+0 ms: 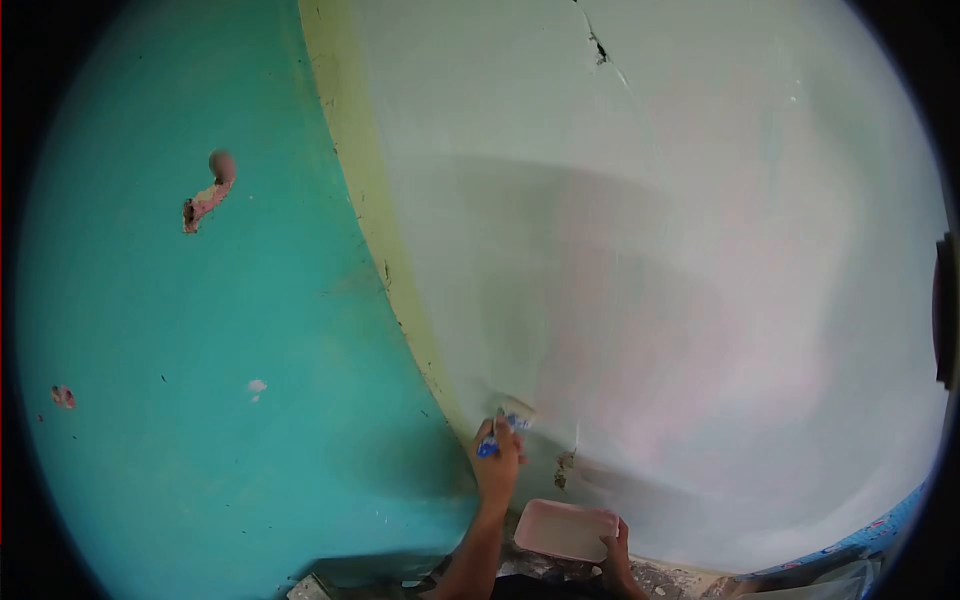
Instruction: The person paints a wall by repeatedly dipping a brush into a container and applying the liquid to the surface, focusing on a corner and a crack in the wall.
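Observation:
My left hand [498,462] is closed around the blue handle of a paintbrush [518,413]. The pale bristles are against, or very near, the whitish wall [640,300], low down and close to the corner. Lower and to the right, my right hand [616,550] grips the right end of a shallow pink tray [527,522]. Whitish liquid that looks like paint lies in it. Between brush and tray, the wall has a chipped patch [564,470].
A turquoise wall [230,330] with a gouged hole [205,203] stands on the left. A yellowish strip [350,150] runs down the corner. The whitish wall has a crack [600,50] high up. Clear plastic sheeting [830,582] lies at the lower right.

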### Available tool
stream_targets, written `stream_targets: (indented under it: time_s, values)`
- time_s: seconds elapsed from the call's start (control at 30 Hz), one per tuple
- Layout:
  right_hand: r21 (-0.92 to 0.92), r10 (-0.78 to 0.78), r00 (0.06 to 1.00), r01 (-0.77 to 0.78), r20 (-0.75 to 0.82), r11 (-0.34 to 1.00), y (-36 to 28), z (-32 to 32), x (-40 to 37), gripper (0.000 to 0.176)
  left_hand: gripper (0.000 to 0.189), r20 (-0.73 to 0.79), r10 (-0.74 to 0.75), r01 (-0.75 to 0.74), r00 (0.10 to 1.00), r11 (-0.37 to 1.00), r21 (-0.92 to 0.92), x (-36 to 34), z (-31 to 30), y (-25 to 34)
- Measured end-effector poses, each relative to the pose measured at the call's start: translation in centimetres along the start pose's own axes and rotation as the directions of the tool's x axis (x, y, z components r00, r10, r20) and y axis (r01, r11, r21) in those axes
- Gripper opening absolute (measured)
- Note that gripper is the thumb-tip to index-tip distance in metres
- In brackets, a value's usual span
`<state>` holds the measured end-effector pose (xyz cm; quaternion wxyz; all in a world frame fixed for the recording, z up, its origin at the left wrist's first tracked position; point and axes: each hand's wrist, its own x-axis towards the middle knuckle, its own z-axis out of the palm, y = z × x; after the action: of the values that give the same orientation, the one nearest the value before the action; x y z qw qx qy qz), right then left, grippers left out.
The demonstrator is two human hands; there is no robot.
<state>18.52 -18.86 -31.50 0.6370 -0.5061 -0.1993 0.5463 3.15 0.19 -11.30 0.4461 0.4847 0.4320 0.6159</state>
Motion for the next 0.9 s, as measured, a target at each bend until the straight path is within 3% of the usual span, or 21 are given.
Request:
stream_targets:
  time_s: [0.07,0.13,0.3,0.53,0.6,0.7,0.77,0.9]
  values:
    - [-0.003,-0.012,1.0,0.012,0.013,1.0,1.3,-0.5,0.5,0.065,0.038,0.037,0.033,-0.034,0.999,0.999,0.035,0.6,2.1,6.1]
    - [-0.018,-0.007,1.0,0.007,0.017,1.0,1.2,-0.4,0.2,0.065,0.038,0.085,0.087,-0.083,0.993,0.995,-0.058,1.1,3.7,11.4]
    - [-0.02,0.001,1.0,0.0,0.02,1.0,1.7,-0.1,-0.4,0.065,0.038,0.104,0.385,-0.359,0.917,0.911,-0.204,3.1,6.5,22.6]
    - [-0.003,-0.027,0.997,0.027,-0.068,1.0,1.2,-0.2,-0.9,0.065,0.036,-0.02,0.648,-0.591,0.761,0.681,-0.433,7.5,8.2,31.7]
    - [0.025,-0.03,0.997,0.032,-0.069,0.999,0.6,-0.1,-1.3,0.065,0.035,-0.055,0.671,-0.612,0.739,0.635,-0.471,9.4,8.7,31.2]
    - [0.031,-0.023,0.997,0.025,-0.075,0.999,1.3,-1.3,-0.9,0.065,0.033,-0.054,0.638,-0.574,0.768,0.649,-0.499,11.2,7.6,25.9]
    - [0.035,-0.025,0.997,0.028,-0.079,0.999,1.8,-2.1,-0.5,0.065,0.034,-0.092,0.57,-0.534,0.817,0.686,-0.494,10.7,6.3,20.7]
    - [0.041,-0.038,0.995,0.041,-0.088,0.998,2.6,-3.7,0.1,0.065,0.041,-0.146,0.289,-0.32,0.946,0.772,-0.549,7.2,3.3,9.0]
